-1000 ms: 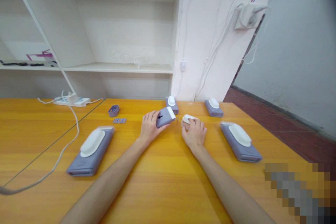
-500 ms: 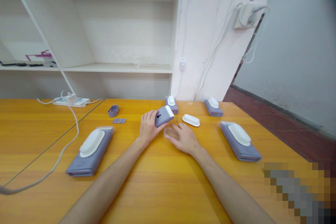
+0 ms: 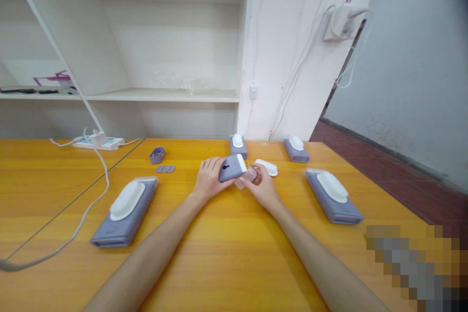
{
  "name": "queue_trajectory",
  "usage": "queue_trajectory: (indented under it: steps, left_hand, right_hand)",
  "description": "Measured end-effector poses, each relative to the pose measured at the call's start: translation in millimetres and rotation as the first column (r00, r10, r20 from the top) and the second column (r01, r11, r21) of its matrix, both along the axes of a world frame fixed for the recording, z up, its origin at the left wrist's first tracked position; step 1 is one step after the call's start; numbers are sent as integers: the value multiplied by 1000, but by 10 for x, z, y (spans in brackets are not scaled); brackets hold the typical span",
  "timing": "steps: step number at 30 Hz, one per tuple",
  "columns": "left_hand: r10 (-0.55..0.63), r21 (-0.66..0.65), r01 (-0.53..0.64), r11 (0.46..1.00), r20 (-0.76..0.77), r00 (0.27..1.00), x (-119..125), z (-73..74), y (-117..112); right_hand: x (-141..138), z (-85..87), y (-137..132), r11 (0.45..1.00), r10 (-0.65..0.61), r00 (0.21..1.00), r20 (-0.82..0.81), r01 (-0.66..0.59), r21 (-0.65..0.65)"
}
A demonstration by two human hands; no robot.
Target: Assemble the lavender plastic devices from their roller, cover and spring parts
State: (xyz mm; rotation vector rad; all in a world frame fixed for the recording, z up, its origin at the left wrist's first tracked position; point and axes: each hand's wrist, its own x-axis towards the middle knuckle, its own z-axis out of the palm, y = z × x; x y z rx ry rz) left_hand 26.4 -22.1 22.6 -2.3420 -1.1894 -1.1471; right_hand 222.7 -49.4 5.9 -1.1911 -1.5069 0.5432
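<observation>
My left hand [image 3: 209, 178] is closed around a grey-purple rectangular housing [image 3: 231, 168] with a white end and a black mark on its side. The housing is tilted, its white end pointing right. With thumb and fingers, my right hand [image 3: 266, 187] pinches a clear, pinkish cap [image 3: 250, 175] close to that white end; whether the two touch I cannot tell. Just behind my right hand lies a white oval piece [image 3: 270, 167], partly hidden by the fingers. Small thin parts near it are too small to name.
Grey-purple units with white oval tops stand at left [image 3: 126, 209], right [image 3: 334, 197], and the back [image 3: 238, 147]. A small purple open box [image 3: 157, 155] and flat purple plate [image 3: 165, 169] lie back left. A white cable [image 3: 98, 195] runs from a power strip [image 3: 104, 143].
My right hand has lifted the clear cap from the table and brought it up beside the housing's white end. My left hand has shifted slightly right and down with the housing.
</observation>
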Motion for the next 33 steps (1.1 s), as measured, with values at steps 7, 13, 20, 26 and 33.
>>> queue_trajectory:
  steps: [7,13,20,26,33]
  left_hand:
    - [-119,-5,120,993,-112,986,14,6,-28]
    - [-172,4,175,985,-156,973,3,2,-27]
    - [-187,13,192,981,-178,966,-7,2,-23]
    - [-196,8,202,979,-208,958,-15,5,-17]
    - [-203,10,213,977,-246,948,-19,-2,-19]
  right_hand:
    - [74,-9,81,995,4,937,-349,-40,-96]
    - [76,5,68,988,7,921,-389,-67,-141]
    - [94,-21,95,986,6,926,-377,-67,-150]
    - [100,-22,114,982,-11,917,-400,-66,-179]
    - [84,-53,117,981,37,928,-371,-105,-165]
